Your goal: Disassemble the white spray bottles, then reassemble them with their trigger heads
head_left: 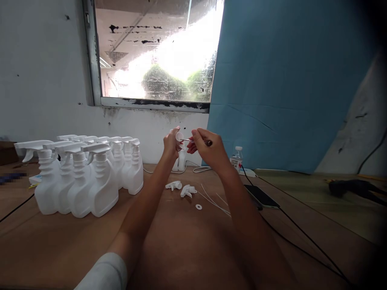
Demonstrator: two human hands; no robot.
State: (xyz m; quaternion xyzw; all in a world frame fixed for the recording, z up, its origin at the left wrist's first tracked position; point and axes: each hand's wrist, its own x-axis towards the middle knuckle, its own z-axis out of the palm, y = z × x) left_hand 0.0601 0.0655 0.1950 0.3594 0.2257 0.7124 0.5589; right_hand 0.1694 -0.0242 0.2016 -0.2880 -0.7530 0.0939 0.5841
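white round-mouthed plastic piece [179,137] is grasped in l. hand [171,143], thin dark-handled metal tool [208,143] in r. hand [212,152], tip by mouth, both raised toward brown table's [181,233] far edge. piece should be kept steady, tool centred, w/ light pressure, so rim isn't scratched.

A blue sheet [284,84] hangs beside a window [157,52]; a phone [261,196] lies near a clear bottle [237,156].

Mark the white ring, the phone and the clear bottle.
White ring [200,208]: head view, on its flat rim.
Phone [261,196]: head view, on the dark screen.
Clear bottle [238,148]: head view, on the cap.
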